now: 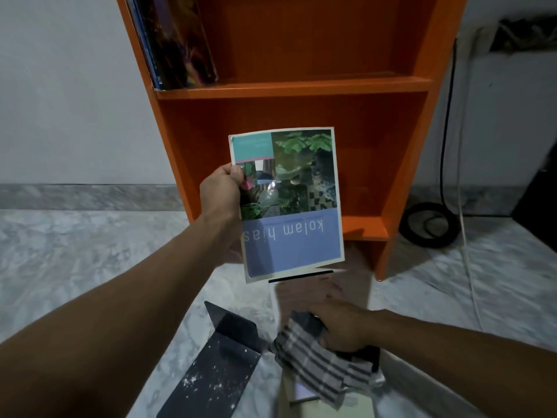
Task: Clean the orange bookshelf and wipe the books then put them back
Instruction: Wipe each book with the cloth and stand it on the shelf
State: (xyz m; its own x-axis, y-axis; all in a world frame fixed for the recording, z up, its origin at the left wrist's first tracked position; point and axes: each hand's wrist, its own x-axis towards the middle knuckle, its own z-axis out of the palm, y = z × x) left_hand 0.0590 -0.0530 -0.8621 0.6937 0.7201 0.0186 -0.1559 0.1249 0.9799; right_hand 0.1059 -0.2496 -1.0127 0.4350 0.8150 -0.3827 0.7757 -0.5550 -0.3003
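My left hand [221, 191] grips the left edge of a thin book [291, 203] with a blue band and garden photos, holding it upside down in front of the orange bookshelf [295, 89]. The lower shelf compartment behind the book holds nothing that I can see. My right hand [343, 325] holds a grey striped cloth [319, 366] low down, over a stack of books [301, 402] on the floor. Several books [177, 40] lean at the left of the upper shelf.
A black metal bookend [223, 357], speckled with white dust, lies on the marble floor left of the stack. A coiled black cable [428, 224] and a white cord [470, 267] lie right of the shelf. A white wall stands behind.
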